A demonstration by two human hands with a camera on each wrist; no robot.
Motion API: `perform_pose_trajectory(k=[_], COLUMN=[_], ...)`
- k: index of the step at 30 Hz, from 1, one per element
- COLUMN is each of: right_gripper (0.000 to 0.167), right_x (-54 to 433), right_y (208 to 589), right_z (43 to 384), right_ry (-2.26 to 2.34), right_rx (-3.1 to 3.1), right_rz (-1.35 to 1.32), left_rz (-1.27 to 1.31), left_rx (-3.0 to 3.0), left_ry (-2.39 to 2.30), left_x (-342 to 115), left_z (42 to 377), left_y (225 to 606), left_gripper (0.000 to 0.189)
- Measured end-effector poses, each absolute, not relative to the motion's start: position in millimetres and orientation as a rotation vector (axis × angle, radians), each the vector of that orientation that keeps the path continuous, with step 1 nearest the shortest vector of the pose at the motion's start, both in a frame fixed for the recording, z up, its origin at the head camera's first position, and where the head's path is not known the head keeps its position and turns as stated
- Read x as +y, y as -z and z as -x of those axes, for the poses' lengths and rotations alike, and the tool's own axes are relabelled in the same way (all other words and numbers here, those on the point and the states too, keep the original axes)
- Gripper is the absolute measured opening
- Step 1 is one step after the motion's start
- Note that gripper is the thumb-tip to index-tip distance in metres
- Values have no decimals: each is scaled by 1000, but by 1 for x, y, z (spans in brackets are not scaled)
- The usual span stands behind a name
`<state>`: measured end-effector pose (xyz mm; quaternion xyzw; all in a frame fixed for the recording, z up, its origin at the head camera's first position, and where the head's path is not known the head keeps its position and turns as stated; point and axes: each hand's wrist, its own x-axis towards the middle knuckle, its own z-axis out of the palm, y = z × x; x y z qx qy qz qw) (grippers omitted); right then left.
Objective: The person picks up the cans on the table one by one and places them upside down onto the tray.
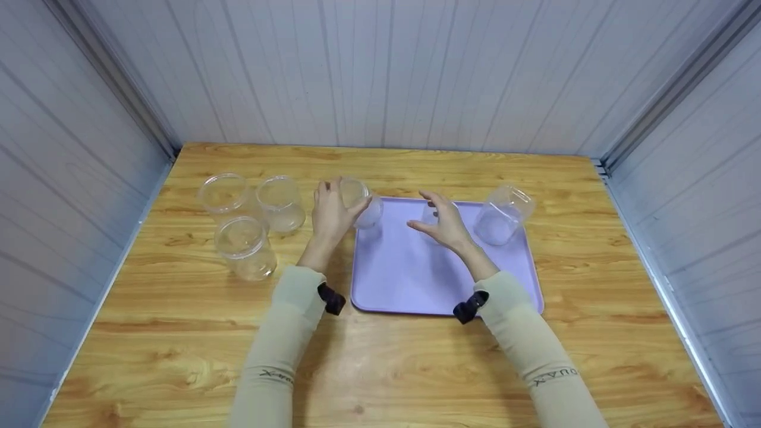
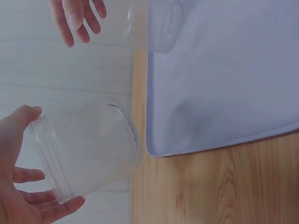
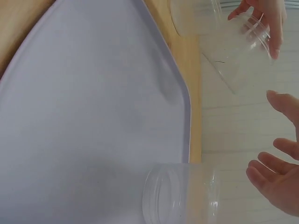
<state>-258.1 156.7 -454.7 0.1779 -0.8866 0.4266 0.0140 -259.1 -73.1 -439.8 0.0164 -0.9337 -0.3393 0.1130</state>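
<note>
My left hand (image 1: 332, 217) grips a clear plastic jar (image 2: 88, 149) around its rim, thumb on one side and fingers on the other. The jar's base points down, close to the back left corner of a lilac tray (image 1: 404, 267). Over the tray's back half my right hand (image 1: 443, 223) has its thumb and fingers spread apart, with nothing between them. Behind that hand, a second clear jar (image 2: 163, 23) stands by the tray's back edge, mostly covered in the head view. Another clear jar (image 1: 499, 217) stands at the tray's back right corner.
Left of the tray, three more clear jars stand grouped on the wooden table (image 1: 178, 356): a back left jar (image 1: 223, 196), a back right jar (image 1: 280, 205) and a front jar (image 1: 245, 249). Pale panel walls (image 1: 416, 77) enclose the table at back and sides.
</note>
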Motion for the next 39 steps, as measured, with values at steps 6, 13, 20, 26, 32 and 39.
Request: perform_pose_trajectory(k=[6, 13, 20, 26, 32, 39], right_gripper=[62, 63, 61, 59, 61, 64], right_x=[158, 159, 160, 160, 156, 153], right_y=[459, 464, 469, 475, 460, 458], right_z=[253, 250, 247, 245, 233, 226], right_ry=[-1463, -1629, -1732, -1889, -2068, -2152], right_rx=[-2700, -2658, -2634, -2580, -2538, -2514], right_rz=[-540, -521, -477, -486, -476, -487], left_rz=[-63, -19, 2, -20, -23, -5], left_rx=[-2710, -2635, -2588, -2561, -2469, -2444], left_ry=[1067, 1198, 1311, 1431, 1606, 1681], left_x=[-69, -66, -61, -57, -57, -56], left_z=[253, 243, 235, 229, 227, 223], left_y=[445, 448, 451, 454, 457, 459], left_gripper=[78, 75, 73, 69, 60, 55])
